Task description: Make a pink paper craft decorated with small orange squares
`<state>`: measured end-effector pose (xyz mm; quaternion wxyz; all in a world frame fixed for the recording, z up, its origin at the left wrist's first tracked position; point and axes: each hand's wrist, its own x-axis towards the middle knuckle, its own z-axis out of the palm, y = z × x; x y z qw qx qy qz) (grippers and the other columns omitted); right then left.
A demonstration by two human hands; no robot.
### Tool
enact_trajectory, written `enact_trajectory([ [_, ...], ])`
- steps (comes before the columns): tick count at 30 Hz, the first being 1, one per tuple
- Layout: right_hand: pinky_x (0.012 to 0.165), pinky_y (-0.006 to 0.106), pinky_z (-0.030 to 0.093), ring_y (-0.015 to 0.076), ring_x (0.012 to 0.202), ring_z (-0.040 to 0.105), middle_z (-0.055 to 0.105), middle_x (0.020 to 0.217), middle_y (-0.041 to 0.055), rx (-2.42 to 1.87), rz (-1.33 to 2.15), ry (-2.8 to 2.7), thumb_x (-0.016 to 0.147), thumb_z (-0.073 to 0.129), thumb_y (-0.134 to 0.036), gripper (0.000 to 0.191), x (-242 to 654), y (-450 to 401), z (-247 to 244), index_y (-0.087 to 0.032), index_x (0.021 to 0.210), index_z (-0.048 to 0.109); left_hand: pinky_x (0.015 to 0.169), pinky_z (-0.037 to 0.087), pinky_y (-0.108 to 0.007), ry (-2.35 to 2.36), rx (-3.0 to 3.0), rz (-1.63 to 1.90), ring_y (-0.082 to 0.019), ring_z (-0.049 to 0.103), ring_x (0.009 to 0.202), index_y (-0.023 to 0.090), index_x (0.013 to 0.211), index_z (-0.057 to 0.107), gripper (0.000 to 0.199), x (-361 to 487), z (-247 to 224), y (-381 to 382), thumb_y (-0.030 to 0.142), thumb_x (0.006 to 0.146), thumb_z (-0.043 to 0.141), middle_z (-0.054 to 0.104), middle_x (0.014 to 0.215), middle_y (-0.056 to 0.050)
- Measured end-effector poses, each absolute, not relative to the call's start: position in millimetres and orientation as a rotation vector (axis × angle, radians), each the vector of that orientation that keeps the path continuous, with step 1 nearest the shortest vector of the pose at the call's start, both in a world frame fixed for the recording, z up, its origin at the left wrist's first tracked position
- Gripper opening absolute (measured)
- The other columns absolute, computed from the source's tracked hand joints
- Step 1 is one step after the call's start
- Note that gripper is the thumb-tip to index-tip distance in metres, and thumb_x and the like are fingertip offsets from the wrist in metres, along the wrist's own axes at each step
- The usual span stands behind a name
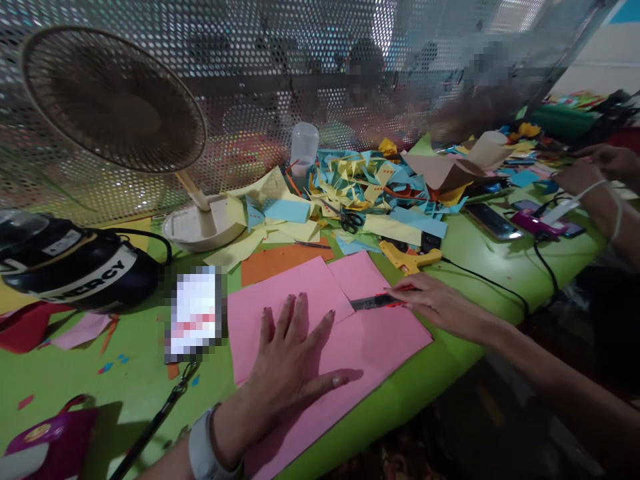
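Observation:
Pink paper sheets (380,357) lie at the table's front edge, one overlapping another. My left hand (285,363) rests palm-down on the pink paper with its fingers spread, wearing a grey watch on the wrist. On the right side of the paper, my right hand (440,303) is closed around a black and red utility knife (375,302). The knife lies low over the sheets, its tip at the edge of the upper pink piece. Its blade is too small to make out. Just behind my right hand sits a yellow glue gun (410,257).
A fan (200,220) and a dark rounded appliance (100,273) stand at left. Paper scraps (370,177) and black-handled scissors (350,220) lie behind the sheets. Phones (493,221) and cables are at right, near another person's hands (583,180). A perforated metal panel (280,80) borders the table.

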<state>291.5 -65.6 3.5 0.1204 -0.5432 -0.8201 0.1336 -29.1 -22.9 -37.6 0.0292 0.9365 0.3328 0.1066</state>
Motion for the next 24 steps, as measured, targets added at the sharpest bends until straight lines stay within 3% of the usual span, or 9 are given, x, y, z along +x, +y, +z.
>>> enact_trajectory([
  [4,0.085,0.040,0.051,0.0235,0.101,0.059,0.064,0.112,0.0120,-1.576,0.431,-2.402,0.096,0.040,-0.015,0.039,291,-65,4,-0.022,0.128,0.063,0.109,0.012,-0.071,0.974,2.887,0.371,-0.048,0.020,0.141,0.030,0.148,0.033,0.089,-29,-37,-21,0.080,0.076,0.047,0.024,0.158,-0.015],
  [9,0.084,0.040,0.051,0.0233,0.099,0.058,0.063,0.111,0.0125,-1.577,0.467,-2.410,0.098,0.039,-0.019,0.039,292,-66,6,-0.021,0.129,0.062,0.118,0.009,-0.055,0.700,2.898,0.275,-0.033,0.026,0.143,0.018,0.153,0.019,0.096,-31,-36,-16,0.078,0.081,0.041,0.033,0.155,-0.016],
  [18,0.082,0.037,0.052,0.0219,0.096,0.060,0.064,0.108,0.0106,-1.602,0.422,-2.381,0.097,0.039,-0.019,0.040,287,-67,8,-0.027,0.127,0.063,0.108,0.019,-0.069,0.749,2.879,0.147,-0.043,0.028,0.140,0.022,0.149,0.031,0.098,-20,-28,-21,0.085,0.075,0.036,0.034,0.152,-0.023],
  [24,0.080,0.039,0.054,0.0237,0.092,0.061,0.065,0.105,0.0120,-1.636,0.441,-2.389,0.095,0.038,-0.019,0.039,293,-70,10,-0.025,0.122,0.067,0.110,0.016,-0.067,0.783,2.907,0.240,-0.043,0.029,0.140,0.022,0.151,0.027,0.097,-17,-28,-26,0.083,0.077,0.037,0.034,0.152,-0.021],
])
